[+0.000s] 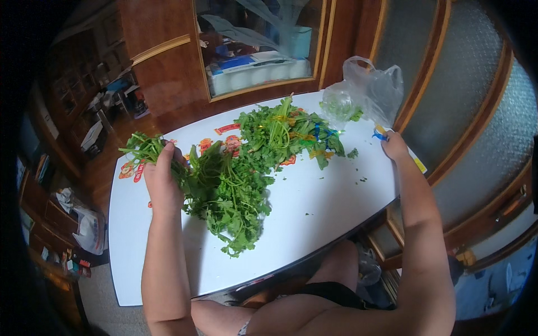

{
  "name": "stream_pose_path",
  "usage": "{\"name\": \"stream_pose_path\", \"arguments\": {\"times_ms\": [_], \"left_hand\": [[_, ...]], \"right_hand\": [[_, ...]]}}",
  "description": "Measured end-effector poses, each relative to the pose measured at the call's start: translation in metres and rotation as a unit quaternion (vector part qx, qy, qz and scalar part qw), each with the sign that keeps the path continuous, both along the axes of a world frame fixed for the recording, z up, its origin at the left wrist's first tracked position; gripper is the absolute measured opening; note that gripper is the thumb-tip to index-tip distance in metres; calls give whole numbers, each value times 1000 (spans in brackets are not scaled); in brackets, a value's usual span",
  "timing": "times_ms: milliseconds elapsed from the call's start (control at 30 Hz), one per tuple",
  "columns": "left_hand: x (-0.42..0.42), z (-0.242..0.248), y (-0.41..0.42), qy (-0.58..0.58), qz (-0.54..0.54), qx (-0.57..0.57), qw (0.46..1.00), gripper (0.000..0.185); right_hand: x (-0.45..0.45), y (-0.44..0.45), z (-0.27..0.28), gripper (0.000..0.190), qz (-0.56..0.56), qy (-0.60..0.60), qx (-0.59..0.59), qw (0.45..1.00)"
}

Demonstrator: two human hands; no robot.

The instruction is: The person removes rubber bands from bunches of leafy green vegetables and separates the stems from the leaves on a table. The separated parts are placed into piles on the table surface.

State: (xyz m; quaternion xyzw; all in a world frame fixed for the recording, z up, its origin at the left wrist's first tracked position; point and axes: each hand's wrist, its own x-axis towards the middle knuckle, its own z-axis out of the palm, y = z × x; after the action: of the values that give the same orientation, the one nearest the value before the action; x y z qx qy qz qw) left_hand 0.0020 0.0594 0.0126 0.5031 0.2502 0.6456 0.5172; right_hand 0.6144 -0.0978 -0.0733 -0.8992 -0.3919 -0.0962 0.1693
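My left hand (162, 176) grips a bunch of leafy green herbs (145, 147) by the stems, above the left side of a white table (311, 235). Just right of that hand, a heap of leafy greens (239, 201) lies on the table. Farther back lie more bundles of greens (277, 134), with yellow, blue and green tape or ties on some of them. At the table's right end, my right hand (394, 145) has its fingers closed on a small blue strip (379, 135), beside a small yellow piece.
A clear plastic bag (376, 90) with some greens stands at the table's back right corner. Small leaf scraps are scattered near the right hand. Behind the table is a wooden cabinet (164, 84) with glass; ribbed glass door panels (466, 84) rise on the right.
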Motion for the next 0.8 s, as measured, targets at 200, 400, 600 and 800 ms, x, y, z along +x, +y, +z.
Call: {"name": "stream_pose_path", "arguments": {"times_ms": [200, 400, 600, 800], "left_hand": [[-6, 0, 3, 14, 7, 4, 1000, 21], [-5, 0, 4, -11, 3, 0, 1000, 21], [-6, 0, 1, 12, -29, 7, 999, 18], [-6, 1, 0, 17, -38, -15, 999, 19]], "right_hand": [[-10, -3, 4, 21, 48, 19, 12, 999], [-5, -8, 4, 19, 107, 77, 203, 970], [-84, 12, 47, 34, 240, 235, 315, 888], [-240, 40, 84, 27, 399, 378, 290, 783]]}}
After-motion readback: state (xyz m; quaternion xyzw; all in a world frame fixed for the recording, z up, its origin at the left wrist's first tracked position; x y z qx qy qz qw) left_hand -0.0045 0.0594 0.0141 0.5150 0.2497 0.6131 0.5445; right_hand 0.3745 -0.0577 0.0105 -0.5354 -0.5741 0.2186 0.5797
